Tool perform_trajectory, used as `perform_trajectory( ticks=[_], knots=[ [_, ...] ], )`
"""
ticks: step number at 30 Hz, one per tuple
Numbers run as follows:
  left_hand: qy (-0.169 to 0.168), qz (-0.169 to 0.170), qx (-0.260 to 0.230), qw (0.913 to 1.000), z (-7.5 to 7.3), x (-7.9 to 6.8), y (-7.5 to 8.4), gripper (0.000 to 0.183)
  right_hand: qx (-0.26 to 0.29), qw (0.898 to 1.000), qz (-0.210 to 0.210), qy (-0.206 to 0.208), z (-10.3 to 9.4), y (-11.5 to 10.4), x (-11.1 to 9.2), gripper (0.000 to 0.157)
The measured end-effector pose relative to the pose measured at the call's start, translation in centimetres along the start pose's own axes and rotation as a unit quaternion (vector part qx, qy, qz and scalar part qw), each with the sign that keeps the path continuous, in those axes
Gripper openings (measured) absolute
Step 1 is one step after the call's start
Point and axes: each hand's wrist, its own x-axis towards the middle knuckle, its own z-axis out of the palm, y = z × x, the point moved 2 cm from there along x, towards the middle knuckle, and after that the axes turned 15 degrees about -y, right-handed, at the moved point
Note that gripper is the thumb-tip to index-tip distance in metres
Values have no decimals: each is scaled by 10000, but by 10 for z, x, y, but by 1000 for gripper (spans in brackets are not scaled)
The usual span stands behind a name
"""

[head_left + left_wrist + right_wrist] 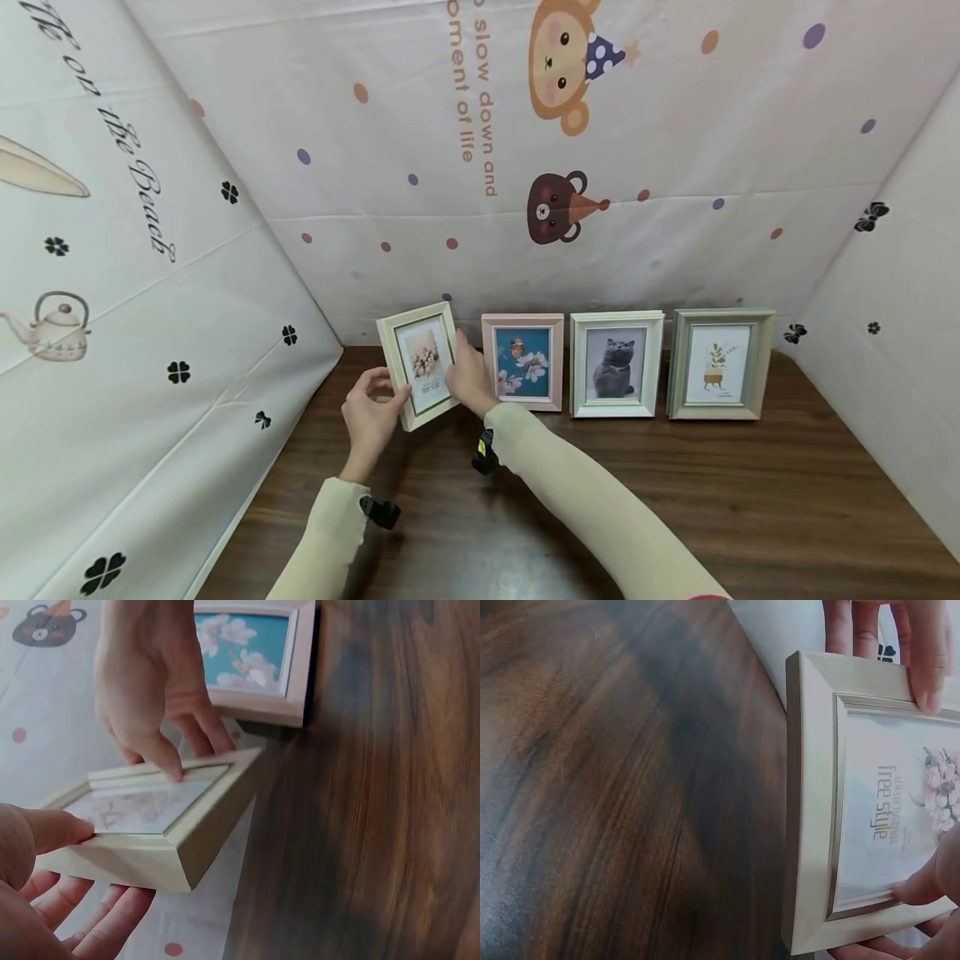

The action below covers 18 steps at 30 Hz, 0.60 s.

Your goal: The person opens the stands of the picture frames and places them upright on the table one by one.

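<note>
Both hands hold a cream picture frame (426, 410) with a flower print, tilted at the left end of a row of frames. My left hand (371, 417) grips its left side, thumb on the front and fingers behind, as the left wrist view shows. On the right side, my right hand (471, 375) pinches the frame, its thumb on the front near the print. In the right wrist view the cream frame (814, 802) shows gold lettering beside pink flowers. Just right of my right hand stands a pink picture frame (559, 367) with blossoms on blue.
A white frame (576, 367) with a grey cat and a beige-green frame (759, 367) with a potted plant stand further right. All rest on a brown wooden table (750, 492). Behind them rises a printed white cloth (660, 250); another cloth panel (150, 450) borders the left.
</note>
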Motion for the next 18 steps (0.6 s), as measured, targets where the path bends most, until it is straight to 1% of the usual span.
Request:
perform_trajectory(
  ticks=[4,9,18],
  knots=[
    [-67,45,5,10000,5,-2,3,35,60,9997,207,-132,0,0,3,71],
    [-136,133,47,9998,8,-4,6,33,67,9992,351,-197,0,1,6,73],
    [-156,148,30,9998,8,-4,8,32,167,9989,407,-183,0,0,5,76]
  ],
)
